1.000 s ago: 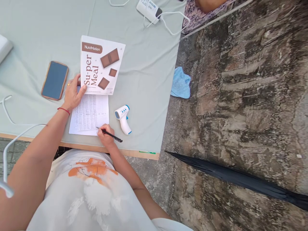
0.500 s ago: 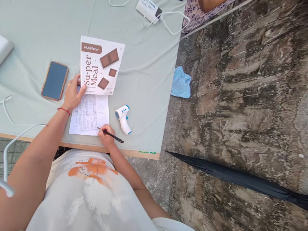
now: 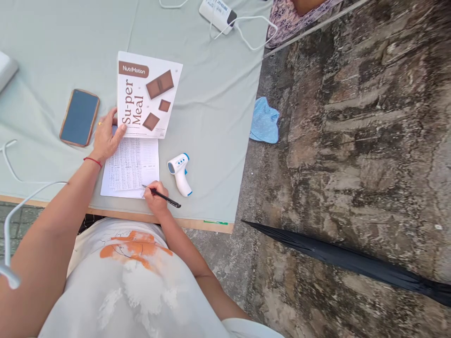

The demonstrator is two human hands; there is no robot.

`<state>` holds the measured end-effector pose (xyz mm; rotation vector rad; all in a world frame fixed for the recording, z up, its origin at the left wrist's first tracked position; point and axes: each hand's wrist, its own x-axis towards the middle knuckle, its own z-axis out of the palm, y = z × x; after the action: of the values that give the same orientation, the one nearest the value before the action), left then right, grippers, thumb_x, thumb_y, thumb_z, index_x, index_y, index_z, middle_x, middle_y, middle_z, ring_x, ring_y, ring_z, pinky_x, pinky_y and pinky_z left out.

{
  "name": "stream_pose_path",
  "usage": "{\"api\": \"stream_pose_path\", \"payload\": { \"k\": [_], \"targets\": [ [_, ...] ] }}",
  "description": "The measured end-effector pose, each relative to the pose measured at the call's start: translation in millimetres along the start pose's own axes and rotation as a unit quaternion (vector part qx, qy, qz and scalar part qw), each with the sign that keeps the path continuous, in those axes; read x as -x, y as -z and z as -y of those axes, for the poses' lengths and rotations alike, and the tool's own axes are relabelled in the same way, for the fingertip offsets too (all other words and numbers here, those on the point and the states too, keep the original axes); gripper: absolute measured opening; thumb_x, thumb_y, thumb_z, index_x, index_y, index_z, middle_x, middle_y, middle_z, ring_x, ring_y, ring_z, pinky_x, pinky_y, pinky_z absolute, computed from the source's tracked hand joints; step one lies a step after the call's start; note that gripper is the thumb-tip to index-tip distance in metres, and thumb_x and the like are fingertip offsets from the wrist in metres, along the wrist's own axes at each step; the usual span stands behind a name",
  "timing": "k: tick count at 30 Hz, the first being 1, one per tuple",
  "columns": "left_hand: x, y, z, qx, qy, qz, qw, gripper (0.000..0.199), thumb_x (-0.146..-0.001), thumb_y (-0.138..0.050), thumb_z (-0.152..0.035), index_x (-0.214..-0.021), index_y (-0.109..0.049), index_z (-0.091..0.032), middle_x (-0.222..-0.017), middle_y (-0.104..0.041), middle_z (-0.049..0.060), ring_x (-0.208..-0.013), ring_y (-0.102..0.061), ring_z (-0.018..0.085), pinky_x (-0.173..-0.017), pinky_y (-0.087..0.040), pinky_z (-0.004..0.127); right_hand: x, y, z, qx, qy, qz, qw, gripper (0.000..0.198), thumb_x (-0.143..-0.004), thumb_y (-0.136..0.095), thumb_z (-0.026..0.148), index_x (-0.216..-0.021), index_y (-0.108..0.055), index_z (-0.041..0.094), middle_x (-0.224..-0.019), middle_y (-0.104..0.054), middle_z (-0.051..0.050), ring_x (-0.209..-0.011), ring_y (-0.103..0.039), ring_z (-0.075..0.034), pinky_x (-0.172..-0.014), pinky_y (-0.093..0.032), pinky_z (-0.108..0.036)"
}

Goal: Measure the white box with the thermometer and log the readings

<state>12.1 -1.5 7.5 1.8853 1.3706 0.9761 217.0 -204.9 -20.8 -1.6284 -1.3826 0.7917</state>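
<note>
Currently, the arrangement is almost static. Relative to one second ago, the pen [image 3: 167,198] has shifted slightly to the right over the papers [image 3: 125,164]; the box [image 3: 151,96] shows no clear displacement. Judged from this, pen work remains confined to one small area at the lower right of the written sheet. Contact between pen tip and paper cannot be confirmed.

Grip state, left hand [image 3: 107,134]: grasping the box by its lower left corner, thumb on the printed face. The box covers the upper end of the papers. Whether it rests on them or is raised cannot be told.

Grip state, right hand [image 3: 156,198]: closed around the pen, at the near edge of the papers.

Count, on the surface [image 3: 211,141]:
- Box: one.
- Pen: one, held.
- Papers: at least two overlapping sheets.
- Phone [image 3: 79,117]: one, left of the box.
- Handheld thermometer [image 3: 181,173]: one, right of the papers.
- White device with cable [image 3: 216,13]: one, far side.

Count, on the ground:
- Dark folded umbrella [image 3: 334,256]: one.
</note>
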Motion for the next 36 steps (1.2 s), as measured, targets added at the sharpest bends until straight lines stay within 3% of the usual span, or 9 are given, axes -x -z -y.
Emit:
{"api": "stream_pose_path", "payload": {
  "k": [9,18,25,30,33,36],
  "targets": [
    [-0.6,-1.7,2.7,-0.002,0.001,-0.002,1.0,0.097,-0.098,-0.035,-0.098,-0.16,-0.056,-0.025,-0.127,-0.076,0.018,-0.134,-0.064,0.042,-0.122,-0.048,0.064,-0.1,1.3,0.3,-0.009,0.006,0.008,1.0,0.015,-0.083,-0.056,0.033,-0.075,-0.044,0.029,-0.063,-0.052,0.004,-0.059,-0.046,-0.016,-0.06,-0.047,-0.029],
    [-0.5,-2.4,3.7,0.008,-0.001,-0.005,1.0,0.094,-0.099,-0.038,-0.097,-0.158,-0.057,-0.027,-0.126,-0.076,0.017,-0.134,-0.064,0.041,-0.123,-0.046,0.063,1.6,-0.7,-4.7,-0.005,-0.008,-0.027,1.0,0.015,-0.084,-0.056,0.035,-0.075,-0.046,0.029,-0.065,-0.051,0.004,-0.06,-0.049,-0.016,-0.06,-0.047,-0.029],
    [-0.6,-2.3,2.5,0.002,0.003,0.0,1.0,0.096,-0.098,-0.035,-0.097,-0.158,-0.057,-0.025,-0.125,-0.076,0.017,-0.134,-0.063,0.041,-0.122,-0.046,0.063,6.4,-1.9,-6.3,0.006,0.034,-0.059,0.998,0.018,-0.092,-0.054,0.036,-0.077,-0.048,0.028,-0.065,-0.051,0.004,-0.059,-0.049,-0.016,-0.059,-0.048,-0.029],
    [-0.6,-3.3,3.1,0.001,0.002,-0.003,1.0,0.095,-0.098,-0.036,-0.098,-0.158,-0.056,-0.026,-0.127,-0.077,0.017,-0.134,-0.064,0.041,-0.122,-0.047,0.062,1.1,10.4,-11.4,0.029,0.074,-0.088,0.993,0.022,-0.107,-0.052,0.041,-0.102,-0.067,0.025,-0.088,-0.066,-0.006,-0.083,-0.066,-0.022,-0.078,-0.06,-0.037],
    [-0.9,-5.1,5.9,0.003,-0.001,-0.012,1.0,0.094,-0.098,-0.037,-0.098,-0.157,-0.057,-0.028,-0.126,-0.077,0.016,-0.134,-0.064,0.041,-0.122,-0.047,0.061,-16.7,18.7,-17.4,0.084,0.115,-0.049,0.989,0.032,-0.111,-0.045,0.034,-0.125,-0.072,0.024,-0.109,-0.07,-0.013,-0.105,-0.07,-0.028,-0.096,-0.062,-0.046],
    [-0.9,-6.3,7.6,-0.004,-0.006,-0.019,1.0,0.096,-0.098,-0.036,-0.098,-0.156,-0.058,-0.026,-0.122,-0.077,0.016,-0.129,-0.066,0.04,-0.12,-0.047,0.06,-34.2,23.7,-21.6,0.145,0.147,0.014,0.978,0.046,-0.111,-0.036,0.021,-0.141,-0.071,0.023,-0.121,-0.071,-0.016,-0.114,-0.07,-0.028,-0.102,-0.062,-0.048]
  ]
}}
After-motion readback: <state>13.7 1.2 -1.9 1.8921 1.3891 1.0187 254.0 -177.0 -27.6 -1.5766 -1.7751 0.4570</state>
